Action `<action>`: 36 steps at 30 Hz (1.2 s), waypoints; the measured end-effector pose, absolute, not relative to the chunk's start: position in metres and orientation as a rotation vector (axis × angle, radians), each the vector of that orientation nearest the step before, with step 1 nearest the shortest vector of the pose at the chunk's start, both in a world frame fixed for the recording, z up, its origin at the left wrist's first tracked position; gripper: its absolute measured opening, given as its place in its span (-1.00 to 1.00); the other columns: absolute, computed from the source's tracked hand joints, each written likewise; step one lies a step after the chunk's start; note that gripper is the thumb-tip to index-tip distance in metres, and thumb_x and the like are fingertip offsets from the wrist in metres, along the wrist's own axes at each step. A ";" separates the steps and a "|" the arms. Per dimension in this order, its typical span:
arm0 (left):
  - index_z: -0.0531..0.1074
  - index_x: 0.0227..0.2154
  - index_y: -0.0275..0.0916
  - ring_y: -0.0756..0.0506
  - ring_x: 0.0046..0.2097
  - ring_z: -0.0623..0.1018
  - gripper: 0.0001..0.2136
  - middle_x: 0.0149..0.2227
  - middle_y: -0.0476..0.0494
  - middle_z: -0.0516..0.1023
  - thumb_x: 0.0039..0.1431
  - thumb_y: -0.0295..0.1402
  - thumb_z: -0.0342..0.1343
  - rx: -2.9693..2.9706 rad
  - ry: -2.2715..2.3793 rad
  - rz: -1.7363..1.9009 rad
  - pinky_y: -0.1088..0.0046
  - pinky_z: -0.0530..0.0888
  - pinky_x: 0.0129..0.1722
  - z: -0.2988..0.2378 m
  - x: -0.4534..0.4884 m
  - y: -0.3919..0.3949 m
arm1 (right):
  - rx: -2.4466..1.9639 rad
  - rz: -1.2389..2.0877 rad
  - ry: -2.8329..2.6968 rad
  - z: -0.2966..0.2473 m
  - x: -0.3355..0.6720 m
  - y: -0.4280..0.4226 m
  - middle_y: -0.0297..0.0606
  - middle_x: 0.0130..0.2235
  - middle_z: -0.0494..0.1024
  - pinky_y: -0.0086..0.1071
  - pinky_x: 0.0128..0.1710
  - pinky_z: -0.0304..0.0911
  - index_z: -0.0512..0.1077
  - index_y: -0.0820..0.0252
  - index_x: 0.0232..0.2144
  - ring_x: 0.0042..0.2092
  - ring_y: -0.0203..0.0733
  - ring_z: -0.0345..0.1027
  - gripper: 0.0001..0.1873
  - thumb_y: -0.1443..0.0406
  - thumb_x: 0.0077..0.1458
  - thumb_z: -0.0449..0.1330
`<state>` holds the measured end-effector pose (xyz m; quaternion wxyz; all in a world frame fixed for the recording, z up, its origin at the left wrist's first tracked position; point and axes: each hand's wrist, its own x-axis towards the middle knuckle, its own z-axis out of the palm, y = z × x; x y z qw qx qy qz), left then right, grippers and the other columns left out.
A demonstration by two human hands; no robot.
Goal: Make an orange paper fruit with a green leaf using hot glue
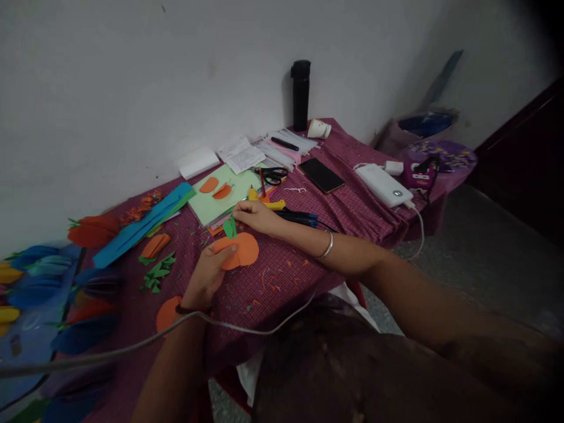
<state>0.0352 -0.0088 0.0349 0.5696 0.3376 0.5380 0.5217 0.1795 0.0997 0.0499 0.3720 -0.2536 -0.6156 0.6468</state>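
My left hand (pixel 206 271) grips an orange paper pumpkin cutout (pixel 247 249), thumb across its face. Green paper leaves (pixel 229 228) stand at the cutout's top edge. Just above and to the right of them, my right hand (pixel 255 216) is closed in a pinch; what lies between its fingertips, if anything, is too small to make out. Beyond my hands, smaller orange paper pieces (pixel 208 184) rest on a light green sheet (pixel 235 176). Near my left wrist lies another orange paper cutout (pixel 167 314), partly covered by the arm. Green paper scraps (pixel 158 272) are piled to the left.
Scissors (pixel 275 174), a yellow-handled tool (pixel 277 205), a phone (pixel 321 174), a white power bank (pixel 384 184) and a black flask (pixel 301 97) stand or lie on the checked cloth. A white cable (pixel 259 333) crosses in front. Folded paper shapes (pixel 37 288) fill the left side.
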 end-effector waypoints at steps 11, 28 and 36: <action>0.66 -0.34 -0.31 -0.27 -0.12 0.70 -0.55 -0.31 -0.21 0.72 -0.38 -0.27 0.59 0.746 1.288 1.238 0.23 0.62 -0.03 0.033 0.032 -0.008 | -0.655 1.491 -1.570 0.046 0.181 0.108 -0.46 -0.47 0.40 -0.52 -0.40 0.22 0.34 0.20 -0.27 -0.45 -0.41 0.28 -0.91 0.40 0.34 0.08; 0.65 -0.29 -0.28 -0.27 -0.03 0.68 -0.62 -0.23 -0.21 0.73 -0.21 -0.27 0.54 0.722 1.257 1.256 0.27 0.59 0.03 0.038 0.030 -0.011 | -0.524 1.434 -1.785 0.048 0.187 0.109 -0.48 -0.54 0.28 -0.46 -0.39 0.12 0.21 0.18 -0.49 -0.46 -0.38 0.16 -0.72 0.39 0.29 0.12; 0.61 -0.40 -0.26 -0.23 -0.10 0.68 -0.66 -0.34 -0.14 0.70 -0.28 -0.29 0.54 0.817 1.244 1.285 0.26 0.59 -0.01 0.032 0.031 -0.008 | -0.454 1.562 -1.997 0.036 0.181 0.101 -0.46 -0.37 0.29 -0.45 -0.31 0.11 0.26 0.22 -0.32 -0.34 -0.35 0.14 -0.79 0.48 -0.01 0.20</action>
